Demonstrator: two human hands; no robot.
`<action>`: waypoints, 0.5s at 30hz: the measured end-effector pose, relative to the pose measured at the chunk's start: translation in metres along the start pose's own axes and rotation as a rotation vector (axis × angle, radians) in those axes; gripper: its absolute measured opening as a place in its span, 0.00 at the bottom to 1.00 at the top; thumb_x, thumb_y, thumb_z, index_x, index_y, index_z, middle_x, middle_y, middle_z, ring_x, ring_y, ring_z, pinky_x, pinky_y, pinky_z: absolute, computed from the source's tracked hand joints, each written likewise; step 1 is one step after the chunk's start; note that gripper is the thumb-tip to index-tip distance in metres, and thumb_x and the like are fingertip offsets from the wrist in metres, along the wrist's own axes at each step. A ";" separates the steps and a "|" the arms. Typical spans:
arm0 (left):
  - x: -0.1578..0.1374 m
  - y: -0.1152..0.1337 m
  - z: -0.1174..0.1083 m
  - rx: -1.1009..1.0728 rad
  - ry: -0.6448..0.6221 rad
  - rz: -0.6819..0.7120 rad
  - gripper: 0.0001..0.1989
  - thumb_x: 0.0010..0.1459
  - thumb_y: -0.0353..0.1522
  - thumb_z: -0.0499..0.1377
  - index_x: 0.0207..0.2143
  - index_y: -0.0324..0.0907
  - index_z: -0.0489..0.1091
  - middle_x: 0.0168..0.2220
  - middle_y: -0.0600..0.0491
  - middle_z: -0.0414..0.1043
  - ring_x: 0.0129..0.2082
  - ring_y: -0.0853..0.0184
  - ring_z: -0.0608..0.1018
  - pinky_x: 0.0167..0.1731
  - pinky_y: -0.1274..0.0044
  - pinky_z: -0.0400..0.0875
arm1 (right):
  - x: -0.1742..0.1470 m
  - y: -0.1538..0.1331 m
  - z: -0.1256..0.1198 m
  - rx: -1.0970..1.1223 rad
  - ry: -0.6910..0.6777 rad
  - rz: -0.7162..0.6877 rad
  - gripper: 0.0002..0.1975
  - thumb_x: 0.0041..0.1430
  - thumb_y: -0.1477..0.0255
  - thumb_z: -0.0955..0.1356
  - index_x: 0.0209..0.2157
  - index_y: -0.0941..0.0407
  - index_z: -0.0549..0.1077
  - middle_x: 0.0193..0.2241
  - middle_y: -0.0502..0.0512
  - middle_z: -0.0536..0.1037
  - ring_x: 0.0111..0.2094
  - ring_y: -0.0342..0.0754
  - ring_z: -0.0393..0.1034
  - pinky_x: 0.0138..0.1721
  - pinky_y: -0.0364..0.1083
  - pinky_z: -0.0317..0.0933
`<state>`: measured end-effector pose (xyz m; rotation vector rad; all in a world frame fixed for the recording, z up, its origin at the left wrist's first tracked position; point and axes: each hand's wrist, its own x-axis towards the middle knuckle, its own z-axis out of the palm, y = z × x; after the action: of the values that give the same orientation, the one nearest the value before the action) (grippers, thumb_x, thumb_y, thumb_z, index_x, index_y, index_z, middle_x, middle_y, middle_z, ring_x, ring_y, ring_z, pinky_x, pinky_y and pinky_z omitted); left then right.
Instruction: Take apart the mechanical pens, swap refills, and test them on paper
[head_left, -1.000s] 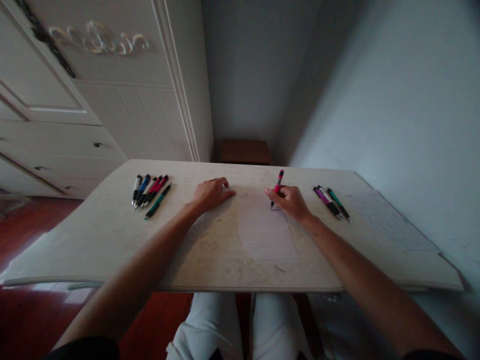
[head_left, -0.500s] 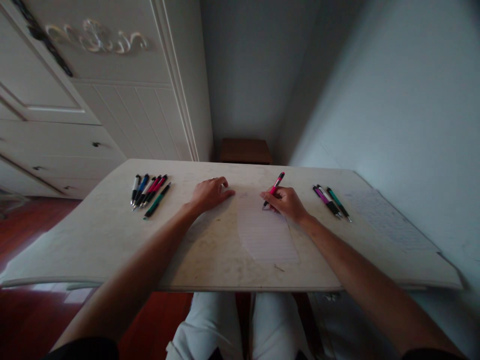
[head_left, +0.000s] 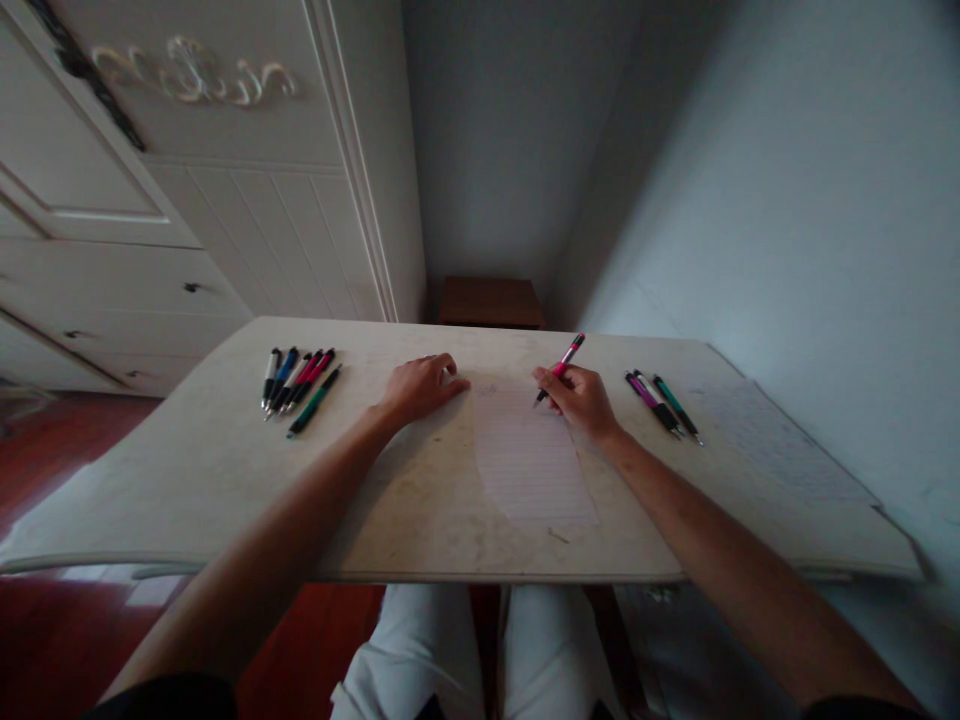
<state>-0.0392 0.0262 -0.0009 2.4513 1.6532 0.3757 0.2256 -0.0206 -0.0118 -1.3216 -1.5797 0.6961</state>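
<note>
watching right hand [head_left: 586,398] clamped on slim pink-and-black pen [head_left: 563,366], pale lined paper [head_left: 531,465] below; i see left hand [head_left: 420,388] alongside, thumb and fingers apart.

lined sheet [head_left: 532,470]: faint marks [head_left: 487,390], illegible | wall-side sheet [head_left: 784,440]: handwriting, illegible

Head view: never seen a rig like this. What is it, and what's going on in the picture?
No machine here: these are a person's own bare hands, seen by a camera worn on the head, looking forward and down. The right hand holds a pink pen between its fingers, its tip at the upper part of a lined sheet. The left hand rests on the white table beside that sheet, holding nothing visible. Six pens lie to the left, three pens to the right. Past those, a sheet with writing lies near the wall.
</note>
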 end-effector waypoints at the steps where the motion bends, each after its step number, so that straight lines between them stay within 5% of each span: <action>1: 0.000 0.000 0.000 -0.002 -0.002 0.000 0.21 0.59 0.49 0.54 0.42 0.44 0.71 0.34 0.51 0.75 0.33 0.63 0.75 0.30 0.76 0.61 | 0.001 0.000 -0.001 0.014 0.037 0.002 0.24 0.55 0.50 0.68 0.23 0.57 0.70 0.14 0.49 0.69 0.15 0.40 0.61 0.16 0.40 0.55; 6: 0.000 0.000 0.000 -0.001 0.002 0.005 0.20 0.59 0.49 0.54 0.42 0.44 0.71 0.34 0.51 0.75 0.33 0.63 0.75 0.31 0.75 0.61 | 0.005 -0.003 -0.004 0.108 0.161 0.022 0.22 0.57 0.51 0.68 0.27 0.57 0.71 0.14 0.46 0.67 0.13 0.39 0.58 0.15 0.40 0.52; 15: -0.001 0.000 0.000 -0.002 0.007 0.010 0.20 0.60 0.49 0.54 0.43 0.44 0.71 0.36 0.50 0.76 0.35 0.62 0.76 0.31 0.75 0.62 | 0.007 0.000 -0.003 0.084 0.183 0.004 0.19 0.57 0.54 0.68 0.33 0.57 0.72 0.16 0.45 0.67 0.15 0.40 0.60 0.18 0.41 0.55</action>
<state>-0.0396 0.0258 -0.0009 2.4606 1.6428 0.3877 0.2286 -0.0139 -0.0084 -1.2891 -1.3879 0.6188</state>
